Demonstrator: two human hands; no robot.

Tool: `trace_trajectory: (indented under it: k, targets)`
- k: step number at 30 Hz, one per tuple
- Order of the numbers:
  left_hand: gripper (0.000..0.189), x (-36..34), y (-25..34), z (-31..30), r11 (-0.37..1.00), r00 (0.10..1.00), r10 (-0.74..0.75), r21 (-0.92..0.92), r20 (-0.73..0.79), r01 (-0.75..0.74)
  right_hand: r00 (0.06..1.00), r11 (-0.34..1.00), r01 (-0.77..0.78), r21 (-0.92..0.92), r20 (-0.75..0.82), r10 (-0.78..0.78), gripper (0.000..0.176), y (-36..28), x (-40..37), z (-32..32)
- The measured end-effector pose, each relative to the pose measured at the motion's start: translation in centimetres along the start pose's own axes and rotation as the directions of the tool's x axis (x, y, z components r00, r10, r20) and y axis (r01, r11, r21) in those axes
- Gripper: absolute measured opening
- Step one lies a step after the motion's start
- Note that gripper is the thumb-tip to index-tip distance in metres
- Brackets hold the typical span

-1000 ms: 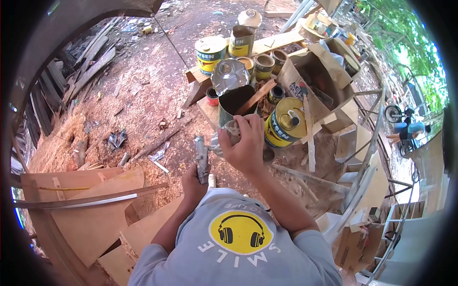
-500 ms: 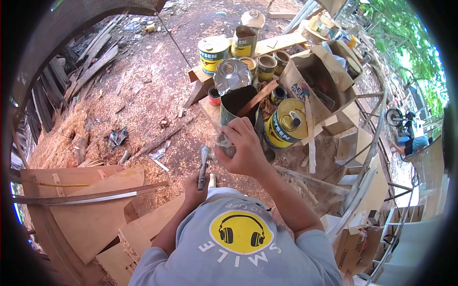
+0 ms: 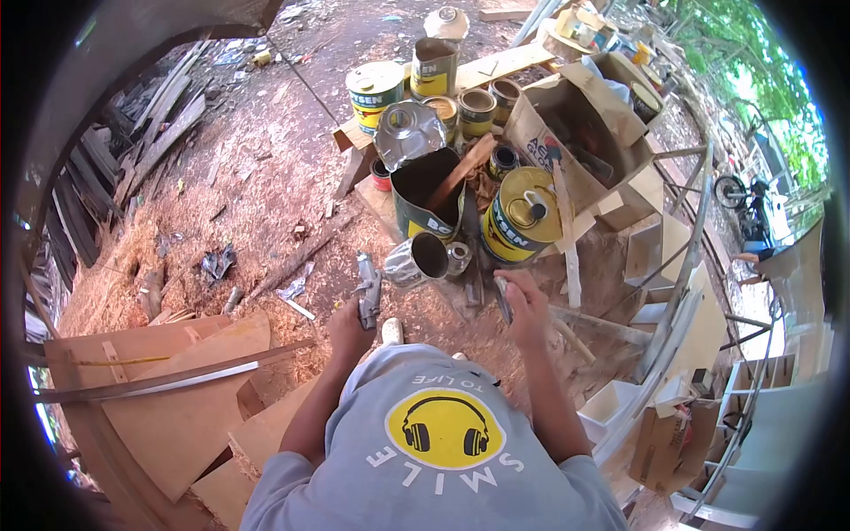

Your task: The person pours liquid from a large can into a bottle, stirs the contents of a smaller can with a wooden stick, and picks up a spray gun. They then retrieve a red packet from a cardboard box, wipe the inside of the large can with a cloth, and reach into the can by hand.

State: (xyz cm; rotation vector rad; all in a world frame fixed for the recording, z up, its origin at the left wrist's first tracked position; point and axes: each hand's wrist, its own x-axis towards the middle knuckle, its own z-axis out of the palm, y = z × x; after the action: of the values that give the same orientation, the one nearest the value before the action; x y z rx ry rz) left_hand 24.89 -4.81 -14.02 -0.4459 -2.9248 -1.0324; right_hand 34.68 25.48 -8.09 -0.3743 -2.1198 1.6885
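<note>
My left hand (image 3: 352, 326) is closed around a grey metal spray gun (image 3: 367, 279), held upright at the left of the cans. My right hand (image 3: 526, 305) is closed on a small greyish flat piece (image 3: 504, 299), whose kind I cannot make out. Between the hands and farther out is a paint-streaked metal cup (image 3: 407, 265), tilted with its dark mouth to the right. A small round metal piece (image 3: 458, 257) is beside the cup. Behind it stands an opened square can (image 3: 427, 199) with its lid (image 3: 409, 133) bent up and a wooden stick (image 3: 465, 168) in it.
A yellow-labelled paint can (image 3: 522, 217) stands at the right, with a cardboard box (image 3: 540, 133) behind it. Another paint can (image 3: 374, 93) and several smaller tins are farther back. Wood shavings (image 3: 177, 239) cover the ground. Plywood panels (image 3: 168, 389) lie at lower left.
My right hand has moved right and down, away from the front of the square can, uncovering the metal cup. My left hand has risen slightly with the spray gun. The view has shifted slightly.
</note>
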Motion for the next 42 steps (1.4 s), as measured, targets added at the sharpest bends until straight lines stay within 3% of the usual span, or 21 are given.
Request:
trace_trajectory:
  k: [4,14,16,23,27,32,39,42]
  targets:
    - [0.02,1.2,1.1,-0.8,0.998,1.0,0.013,0.069,0.016,-0.014,0.976,0.973,-0.19,0.131,-0.08,0.202,0.024,3.0,-3.3,-0.2]
    - [0.027,2.9,3.1,-2.1,0.947,0.994,0.096,0.302,0.042,-0.104,0.929,0.961,-0.229,0.152,-0.261,0.263,0.024,8.0,-6.8,-2.3]
    - [0.025,3.1,3.4,-2.3,0.943,0.99,0.14,0.299,0.035,-0.144,0.93,0.976,-0.177,0.13,-0.303,0.209,0.024,6.8,-6.8,-2.4]
    - [0.016,3.8,5.2,-3.6,0.892,0.978,0.21,0.409,0.008,-0.195,0.884,0.941,-0.251,0.226,-0.342,0.318,0.022,10.1,-8.9,-3.6]
    - [0.025,4.6,4.7,-3.6,0.888,0.972,0.233,0.413,-0.023,-0.203,0.87,0.942,-0.251,0.224,-0.375,0.321,0.023,11.2,-9.4,-4.3]
    - [0.017,4.7,5.0,-4.4,0.912,0.971,0.241,0.343,-0.006,-0.224,0.832,0.904,-0.297,0.307,-0.382,0.403,0.02,11.0,-9.8,-5.1]
    - [0.015,3.8,3.1,-5.0,0.978,0.963,0.208,0.049,-0.172,-0.202,0.82,0.904,-0.349,0.246,-0.387,0.421,0.021,9.5,-9.9,-5.9]
    - [0.027,3.7,4.5,-5.6,0.957,0.921,0.283,0.012,-0.269,-0.291,0.816,0.899,-0.366,0.241,-0.382,0.435,0.021,9.6,-9.9,-5.7]
